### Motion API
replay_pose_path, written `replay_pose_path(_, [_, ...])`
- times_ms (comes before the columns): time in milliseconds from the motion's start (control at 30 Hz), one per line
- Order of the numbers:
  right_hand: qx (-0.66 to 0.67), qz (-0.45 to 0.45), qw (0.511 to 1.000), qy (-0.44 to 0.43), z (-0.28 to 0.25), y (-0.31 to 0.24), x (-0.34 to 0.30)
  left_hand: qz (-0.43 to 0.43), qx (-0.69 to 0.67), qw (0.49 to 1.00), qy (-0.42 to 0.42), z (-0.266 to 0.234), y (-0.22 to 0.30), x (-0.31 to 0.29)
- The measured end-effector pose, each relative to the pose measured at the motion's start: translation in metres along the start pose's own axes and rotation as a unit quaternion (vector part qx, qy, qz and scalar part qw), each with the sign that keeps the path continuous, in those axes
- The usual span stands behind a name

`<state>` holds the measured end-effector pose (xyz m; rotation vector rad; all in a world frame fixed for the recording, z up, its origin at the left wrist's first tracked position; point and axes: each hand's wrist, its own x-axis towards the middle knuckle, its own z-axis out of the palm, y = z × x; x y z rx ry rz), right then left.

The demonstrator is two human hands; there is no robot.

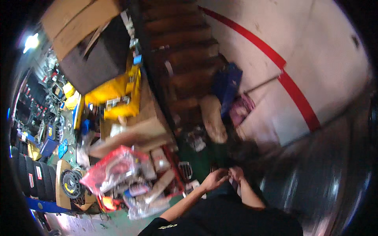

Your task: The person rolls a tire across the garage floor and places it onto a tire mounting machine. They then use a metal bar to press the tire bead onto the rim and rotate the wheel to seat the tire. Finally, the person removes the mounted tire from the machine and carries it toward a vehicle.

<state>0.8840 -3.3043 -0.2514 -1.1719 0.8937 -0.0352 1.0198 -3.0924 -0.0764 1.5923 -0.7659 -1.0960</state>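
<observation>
My left hand and my right hand come together in front of my body, just above my black shirt. The fingers of both are curled inward and meet or nearly meet. Motion blur and the small size hide whatever may be between them. Around the hands lies a dark, blurred patch of floor beside the foot of a wooden staircase.
To the left, a red-framed cart bears plastic-wrapped parts and cardboard. Yellow bins and large cartons stand beyond it. Tyres and a wheel are far left. A white wall with a red stripe rises right.
</observation>
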Motion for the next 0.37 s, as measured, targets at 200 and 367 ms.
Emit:
replay_pose_path(200, [-0.241,0.002,0.964,0.110,-0.046,-0.151,0.120,-0.320,0.296,0.891,0.131,-0.125,-0.055,0.071])
replay_pose_path(367, [-0.362,-0.211,0.906,0.062,-0.045,-0.216,0.218,-0.267,0.073,0.942,0.192,-0.228,-0.079,0.053])
